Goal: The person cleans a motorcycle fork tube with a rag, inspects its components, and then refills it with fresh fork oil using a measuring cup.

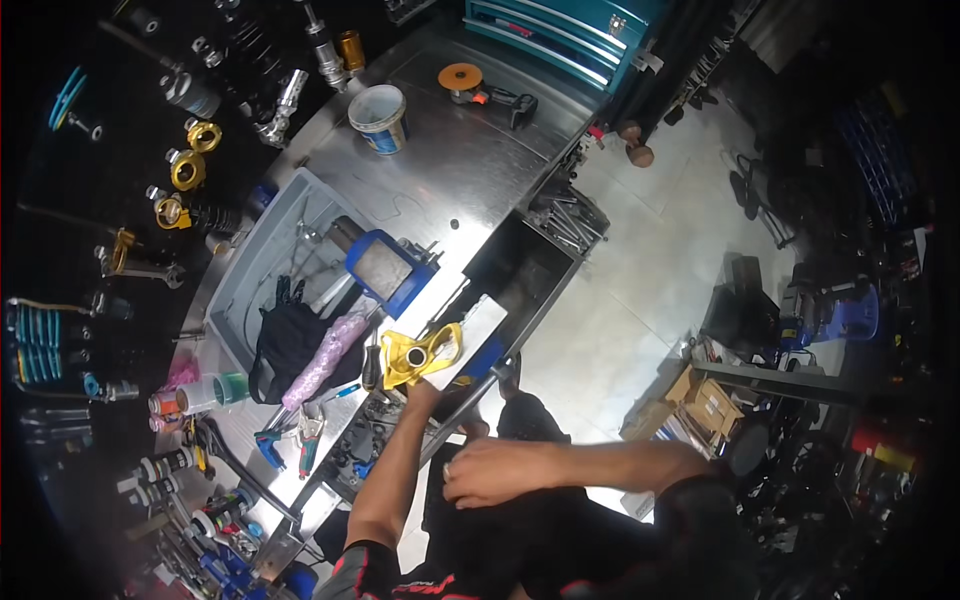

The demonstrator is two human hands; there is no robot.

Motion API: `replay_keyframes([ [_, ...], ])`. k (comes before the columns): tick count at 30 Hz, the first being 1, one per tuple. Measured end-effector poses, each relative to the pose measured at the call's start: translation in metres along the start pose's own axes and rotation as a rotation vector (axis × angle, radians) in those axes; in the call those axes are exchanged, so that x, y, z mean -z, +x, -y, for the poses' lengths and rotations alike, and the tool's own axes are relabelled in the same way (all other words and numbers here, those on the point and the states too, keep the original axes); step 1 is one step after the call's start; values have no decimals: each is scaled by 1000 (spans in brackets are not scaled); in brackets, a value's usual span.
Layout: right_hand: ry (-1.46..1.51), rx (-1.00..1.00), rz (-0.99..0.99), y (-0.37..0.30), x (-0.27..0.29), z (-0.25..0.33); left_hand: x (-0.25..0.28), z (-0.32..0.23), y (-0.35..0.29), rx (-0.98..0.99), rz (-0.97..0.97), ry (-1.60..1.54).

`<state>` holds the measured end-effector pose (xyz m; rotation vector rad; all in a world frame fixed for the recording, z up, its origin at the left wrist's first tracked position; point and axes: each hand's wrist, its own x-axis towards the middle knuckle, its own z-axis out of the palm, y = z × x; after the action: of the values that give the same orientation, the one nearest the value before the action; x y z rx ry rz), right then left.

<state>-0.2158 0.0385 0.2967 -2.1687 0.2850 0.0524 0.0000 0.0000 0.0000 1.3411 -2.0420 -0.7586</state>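
My left hand [424,393] reaches up to the front edge of the metal workbench [470,170] and grips the lower end of a yellow metal part [415,352] with a round hole in it. That part lies by a screwdriver [371,366] and a white strip, just below a blue bench vise [385,265]. Lower down, my right hand [495,470] rests flat on dark cloth [520,530] over my lap. It wears a ring and holds nothing that I can see.
A grey tray [262,240] holds a black bag [285,345] and a pink wrapped piece [325,360]. Further back stand a white bucket [378,115], an orange-disc grinder [475,85] and a teal tool chest [560,30]. Gold shock parts [190,170] hang left; cardboard boxes [700,400] sit on the floor right.
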Motion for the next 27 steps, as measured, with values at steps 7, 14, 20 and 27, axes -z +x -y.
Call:
replay_keyframes([
  [7,424,-372,-728,-19,-85,-5,10,-19,2,292,94,-23],
  [14,360,-710,-1167,-49,-89,-17,51,-54,1,472,87,-141],
  [20,771,-593,-1560,-40,-108,-44,121,-112,-39,215,-144,-398],
  [27,202,-265,-1122,67,-108,2,186,-101,-167,642,-213,-2182],
])
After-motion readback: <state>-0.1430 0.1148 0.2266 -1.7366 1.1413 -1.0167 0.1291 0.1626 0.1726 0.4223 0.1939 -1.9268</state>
